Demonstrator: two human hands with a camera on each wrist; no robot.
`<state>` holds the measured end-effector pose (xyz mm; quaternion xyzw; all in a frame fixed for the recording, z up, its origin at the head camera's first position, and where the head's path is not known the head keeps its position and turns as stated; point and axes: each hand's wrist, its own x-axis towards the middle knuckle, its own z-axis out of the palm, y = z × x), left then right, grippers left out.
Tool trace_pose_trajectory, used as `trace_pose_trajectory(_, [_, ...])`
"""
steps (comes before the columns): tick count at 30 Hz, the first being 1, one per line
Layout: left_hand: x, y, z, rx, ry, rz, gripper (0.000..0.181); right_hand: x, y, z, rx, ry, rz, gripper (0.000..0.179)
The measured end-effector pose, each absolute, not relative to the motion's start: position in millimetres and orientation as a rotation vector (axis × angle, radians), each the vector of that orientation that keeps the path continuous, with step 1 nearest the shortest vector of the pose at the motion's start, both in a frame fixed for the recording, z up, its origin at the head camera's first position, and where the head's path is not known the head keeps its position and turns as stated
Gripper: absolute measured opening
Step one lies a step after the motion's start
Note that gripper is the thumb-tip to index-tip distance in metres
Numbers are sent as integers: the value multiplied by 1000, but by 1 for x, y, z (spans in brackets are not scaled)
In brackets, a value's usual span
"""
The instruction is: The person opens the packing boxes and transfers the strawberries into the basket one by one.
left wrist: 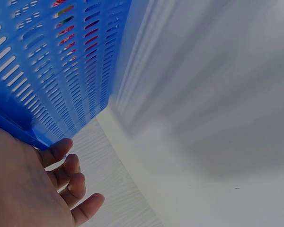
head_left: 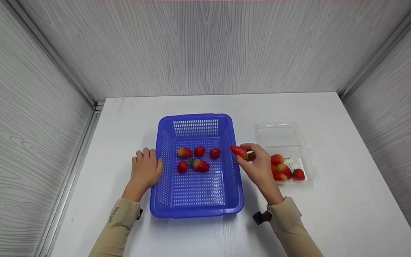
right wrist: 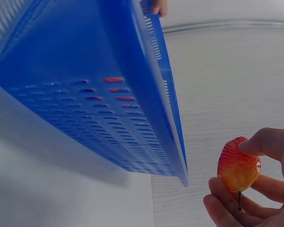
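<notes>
My right hand [head_left: 259,164] pinches a red strawberry [head_left: 239,152] between thumb and fingers, above the right rim of a blue plastic basket [head_left: 196,212]. In the right wrist view, this strawberry [right wrist: 237,163] has a yellowish end with a thin stem pointing down. My left hand [head_left: 145,169] holds the basket's left rim, its thumb over the edge and its other fingers [left wrist: 72,165] outside the wall. Inside the basket, several red fruits lie apart or close together, among them a strawberry with a green top [head_left: 201,165] and a round one [head_left: 214,153].
Right of the basket lies an opened clear plastic box [head_left: 309,160], its lid [head_left: 278,135] folded toward the back. Several strawberries [head_left: 284,170] are in it, partly hidden by my right hand. The white table [head_left: 348,200] is bordered by grey wood-grain panels [head_left: 205,50].
</notes>
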<state>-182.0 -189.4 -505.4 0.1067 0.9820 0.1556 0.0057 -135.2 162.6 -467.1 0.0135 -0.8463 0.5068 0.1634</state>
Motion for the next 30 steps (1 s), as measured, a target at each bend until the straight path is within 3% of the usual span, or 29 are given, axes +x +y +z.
trace_pose_trajectory(13, [-180, -190, -507, 347, 3102, 489, 33, -128, 133, -481, 276, -2459, 1395, 30])
trace_pose_trajectory(30, [-181, -189, -507, 332, 3065, 507, 37, -125, 103, -490, 321, -2655, 1305, 30])
